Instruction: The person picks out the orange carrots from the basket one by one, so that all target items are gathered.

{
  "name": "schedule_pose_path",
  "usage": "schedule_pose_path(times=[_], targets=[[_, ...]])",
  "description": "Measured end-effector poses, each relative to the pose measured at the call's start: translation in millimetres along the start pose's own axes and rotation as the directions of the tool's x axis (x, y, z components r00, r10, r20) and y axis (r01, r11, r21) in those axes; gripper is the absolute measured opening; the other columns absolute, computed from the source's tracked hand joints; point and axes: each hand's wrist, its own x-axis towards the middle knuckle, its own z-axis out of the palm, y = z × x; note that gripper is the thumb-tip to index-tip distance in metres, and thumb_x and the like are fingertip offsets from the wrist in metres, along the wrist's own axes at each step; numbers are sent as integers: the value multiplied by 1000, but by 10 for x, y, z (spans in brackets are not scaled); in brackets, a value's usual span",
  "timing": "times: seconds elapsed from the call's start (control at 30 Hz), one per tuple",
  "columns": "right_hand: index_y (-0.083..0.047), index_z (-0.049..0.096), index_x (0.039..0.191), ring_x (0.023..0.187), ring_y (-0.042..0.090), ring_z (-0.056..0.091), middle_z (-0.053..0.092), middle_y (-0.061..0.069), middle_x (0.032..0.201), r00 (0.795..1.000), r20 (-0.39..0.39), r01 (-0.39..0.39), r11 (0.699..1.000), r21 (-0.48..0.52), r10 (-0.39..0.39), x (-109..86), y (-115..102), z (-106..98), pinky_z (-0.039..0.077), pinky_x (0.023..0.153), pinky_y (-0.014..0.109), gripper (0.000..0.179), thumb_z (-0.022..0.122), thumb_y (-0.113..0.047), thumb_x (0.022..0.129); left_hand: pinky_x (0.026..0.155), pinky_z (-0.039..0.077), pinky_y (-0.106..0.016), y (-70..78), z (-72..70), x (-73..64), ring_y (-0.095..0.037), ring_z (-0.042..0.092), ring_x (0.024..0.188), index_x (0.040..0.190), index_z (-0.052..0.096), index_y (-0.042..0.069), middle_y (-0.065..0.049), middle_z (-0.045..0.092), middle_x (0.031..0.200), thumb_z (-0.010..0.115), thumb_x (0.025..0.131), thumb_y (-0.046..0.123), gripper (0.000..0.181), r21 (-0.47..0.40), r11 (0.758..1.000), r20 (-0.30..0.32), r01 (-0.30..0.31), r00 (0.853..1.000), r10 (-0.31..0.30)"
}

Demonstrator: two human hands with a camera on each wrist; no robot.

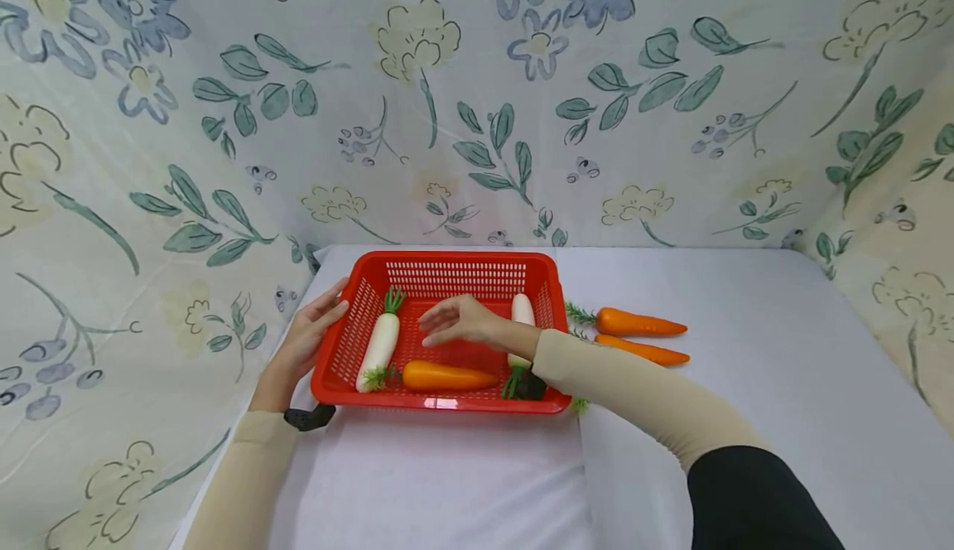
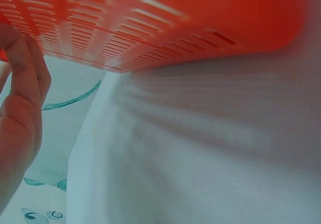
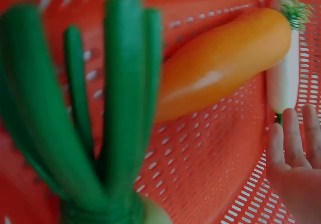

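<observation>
A red plastic basket (image 1: pixel 447 405) with slotted walls stands on the white-covered table. At its left rim my left hand (image 1: pixel 309 326) grips the side, and in the left wrist view its fingers (image 2: pixel 25 63) bend up against the slotted wall. My right hand (image 1: pixel 465 322) hovers over the basket's middle, fingers loosely extended, holding nothing. Inside lie a white radish (image 1: pixel 383 339) along the left, an orange carrot (image 1: pixel 447 377) along the near side, and a second white radish (image 1: pixel 523 308) at the right, partly hidden by my right wrist. Its green stalks (image 3: pixel 125 83) loom close in the right wrist view.
Two carrots, one farther back (image 1: pixel 641 323) and one nearer (image 1: pixel 644 350), lie on the table right of the basket, their leafy tops beside its wall. A floral cloth (image 1: pixel 447 119) hangs behind the table and along its left and right sides.
</observation>
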Motion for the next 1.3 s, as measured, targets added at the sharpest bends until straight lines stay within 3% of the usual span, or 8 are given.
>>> schedule_pose_path(times=[0.23,0.6,1.03,1.3], targets=[[12,61,126,110,31,66,63,26,124,999,52,-12,998,-60,15,28,76,58,58,86,33,44,76,3,86,85,57,-37,1,-5,10,-16,65,106,157,33,19,-7,52,133,57,103,24,59,24,1000,-4,-17,1000,17],[8,64,125,99,23,70,66,21,122,989,139,-9,974,-225,41,38,137,68,56,88,28,43,78,0,85,85,57,-36,6,5,14,-15,64,107,157,34,20,-8,50,137,57,103,25,59,27,1000,-11,-10,1000,10],[7,67,119,89,22,68,72,14,106,974,218,2,952,-305,68,47,201,84,58,81,27,42,81,6,79,85,57,-36,-27,-3,8,-15,64,105,157,34,22,-9,49,134,58,102,27,60,42,999,-27,-4,1000,5],[6,69,117,85,18,67,72,11,100,972,226,15,939,-343,67,54,226,89,58,79,25,42,82,6,77,85,57,-36,-45,-19,8,-15,64,104,157,34,22,-9,50,132,58,102,27,60,26,1000,-15,-2,1000,2]])
